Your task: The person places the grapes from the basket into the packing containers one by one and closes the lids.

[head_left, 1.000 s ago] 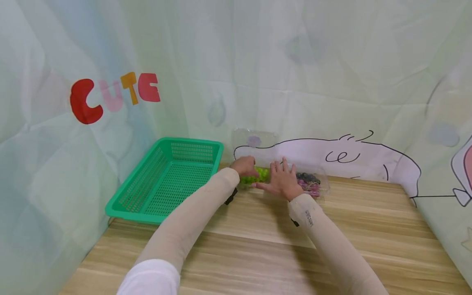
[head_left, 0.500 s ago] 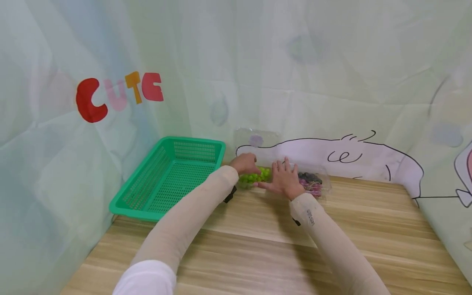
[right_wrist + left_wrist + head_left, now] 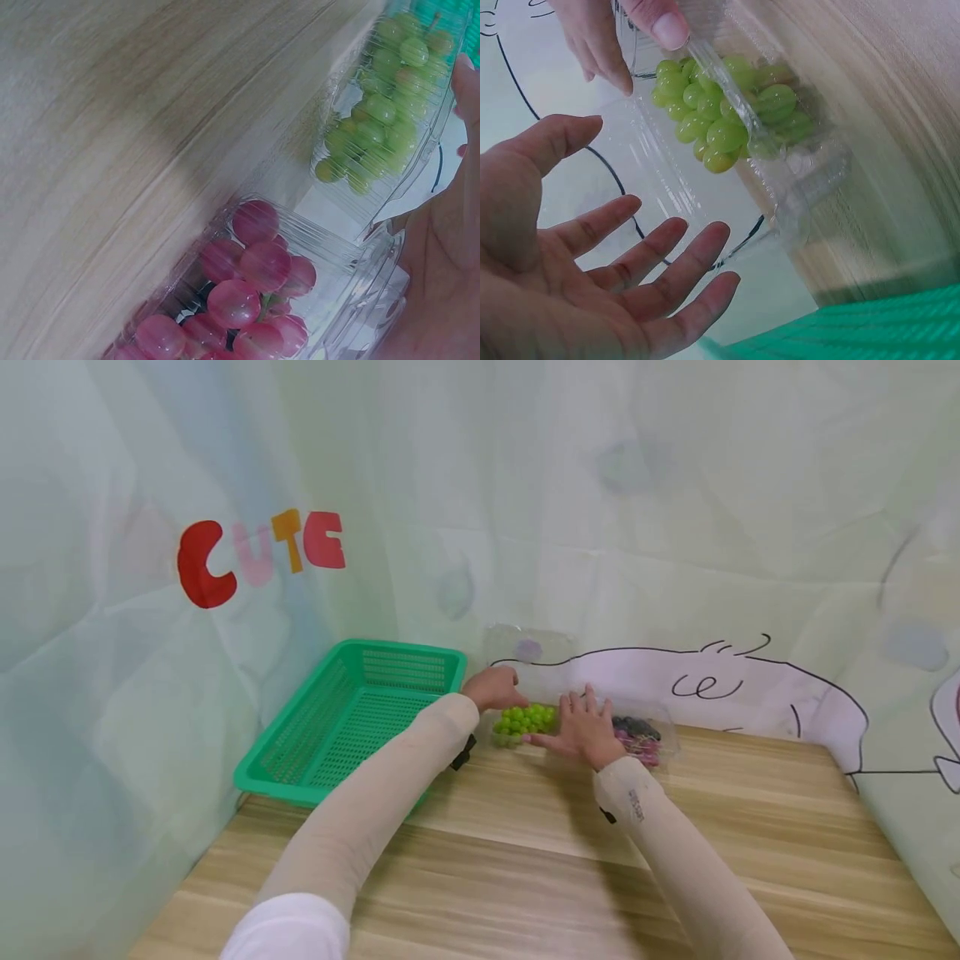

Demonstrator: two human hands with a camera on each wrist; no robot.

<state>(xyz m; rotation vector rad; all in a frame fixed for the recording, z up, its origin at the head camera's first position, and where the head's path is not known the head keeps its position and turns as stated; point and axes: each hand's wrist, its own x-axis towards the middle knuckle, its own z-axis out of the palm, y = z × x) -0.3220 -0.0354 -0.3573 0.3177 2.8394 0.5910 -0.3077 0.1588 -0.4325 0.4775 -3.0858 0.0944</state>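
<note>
A bunch of green grapes (image 3: 525,720) lies in a clear plastic box (image 3: 799,199) at the back of the table. Its clear lid (image 3: 528,647) stands raised behind it. My left hand (image 3: 491,687) hovers by the box's left side; in the left wrist view its fingers (image 3: 671,244) are spread and hold nothing. My right hand (image 3: 587,731) lies over the gap between the boxes, fingers extended, with its thumb (image 3: 667,30) at the rim of the green-grape box. Red grapes (image 3: 259,289) and dark grapes (image 3: 637,728) lie in a clear box (image 3: 330,244) beside it, partly hidden by that hand.
Left of the boxes stands a green plastic basket (image 3: 352,727) with slotted walls. A pale printed curtain (image 3: 420,485) hangs close behind and at both sides of the wooden table (image 3: 510,868).
My left hand has drawn slightly up and left from the green grapes, so more of them show. The right hand stays about where it was. The head view has turned slightly left.
</note>
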